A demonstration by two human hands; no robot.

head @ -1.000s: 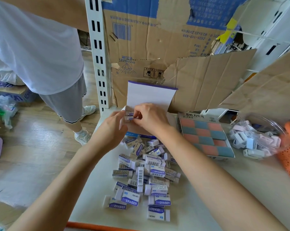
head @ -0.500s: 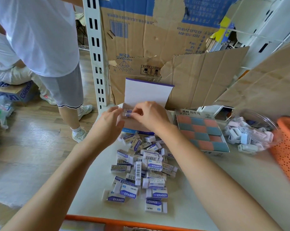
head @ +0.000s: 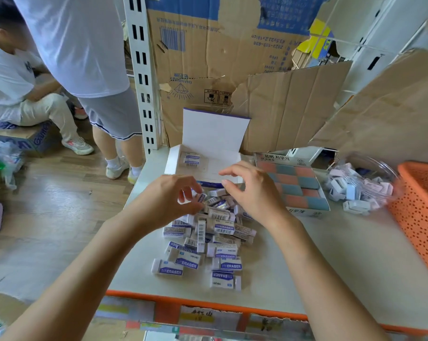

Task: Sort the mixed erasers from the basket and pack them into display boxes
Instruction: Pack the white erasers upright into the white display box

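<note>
The left hand (head: 168,203) hovers at the upper edge of a loose heap of erasers (head: 217,232) in mid-frame, fingers curled toward the thumb around something white; whether it grips one cannot be told. The right hand (head: 254,193), just right of it, hangs over the same heap with fingers loosely bent and holds nothing. The erasers, dozens of them, wear purple-and-white sleeves printed "ERASER" with barcodes. Directly above the hands stands the white display box (head: 170,161), lid upright and edged in purple, with what look like two sleeved erasers in its upper left corner. Right of it, a second box (head: 279,157) bearing Korean lettering is filled with pink and grey-green blocks, three across. Further right a clear plastic container (head: 370,166) holds pale pink and white erasers, and an orange perforated basket (head: 419,207) sits at the right edge. Behind, cardboard (head: 208,57) shows "2023-103-838" upside down.
</note>
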